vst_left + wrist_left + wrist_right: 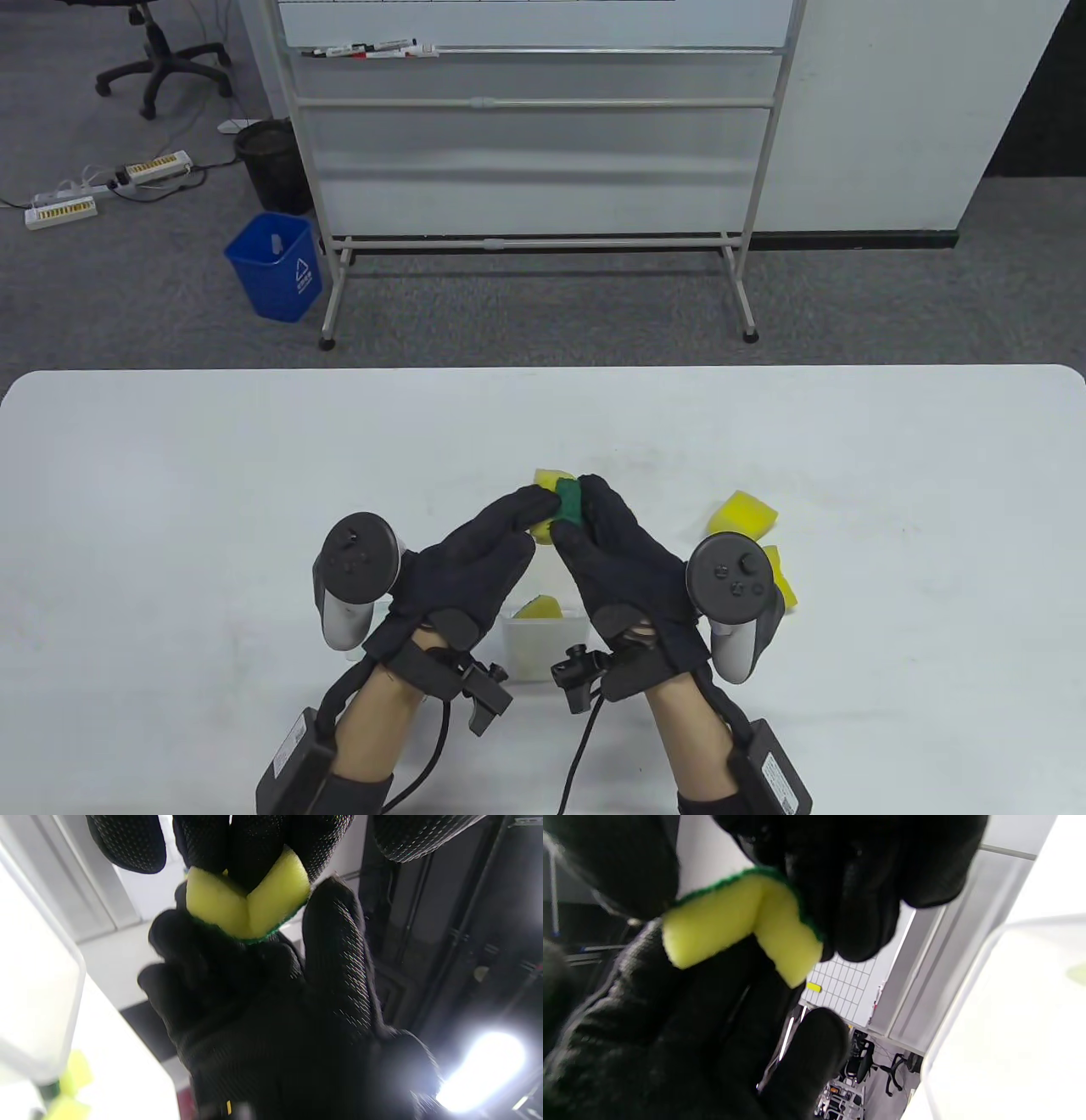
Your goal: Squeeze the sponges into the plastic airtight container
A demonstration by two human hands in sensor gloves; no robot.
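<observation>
Both hands hold one yellow sponge with a green scrub side [562, 503] above the table, bent double between their fingertips. My left hand [501, 531] pinches it from the left, my right hand [598, 526] from the right. The folded sponge shows as a yellow V in the left wrist view [248, 902] and in the right wrist view [742, 927]. The clear plastic container [543, 645] stands on the table under my palms, with a yellow sponge [539, 608] inside it. Its translucent wall shows in the left wrist view [34, 993] and the right wrist view [1005, 1027].
Two more yellow sponges lie on the white table to the right, one [744, 514] beyond my right hand and one [782, 581] partly hidden behind its tracker. A whiteboard stand [534, 170] and a blue bin [276, 265] are on the floor beyond the table.
</observation>
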